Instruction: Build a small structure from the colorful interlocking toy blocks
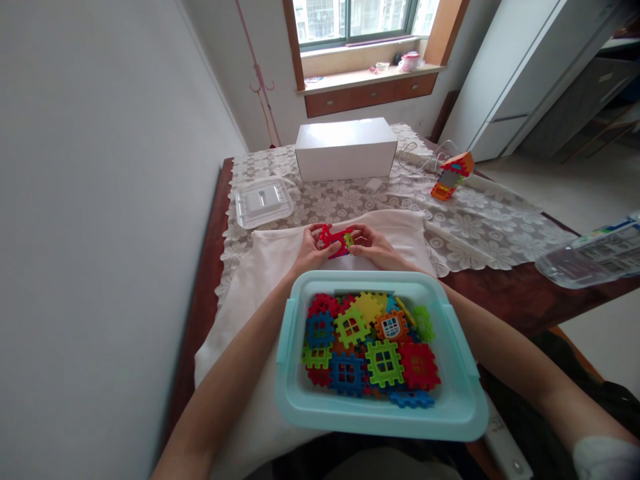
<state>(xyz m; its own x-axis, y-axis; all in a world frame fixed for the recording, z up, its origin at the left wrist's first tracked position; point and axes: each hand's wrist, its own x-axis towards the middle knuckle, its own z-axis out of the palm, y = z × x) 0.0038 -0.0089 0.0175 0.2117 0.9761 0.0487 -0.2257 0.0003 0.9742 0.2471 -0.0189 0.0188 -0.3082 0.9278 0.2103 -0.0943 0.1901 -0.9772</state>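
Both hands meet over the white cloth, just beyond a light blue bin. My left hand [314, 250] is closed on the left side of a small group of joined red plastic pieces [336, 241], its thumb lying across the front. On the right, my right hand [369, 245] pinches a small green piece [349, 239] at the group's right edge. The light blue bin [380, 427] holds several notched square pieces in red, blue, green, yellow and orange; a green one [385, 363] lies near its middle.
A clear plastic lid [264, 202] lies at the back left, beside a white box [346, 150]. An orange and red built piece [452, 176] stands at the back right. A transparent container [595, 253] sits at the right edge. A wall runs along the left.
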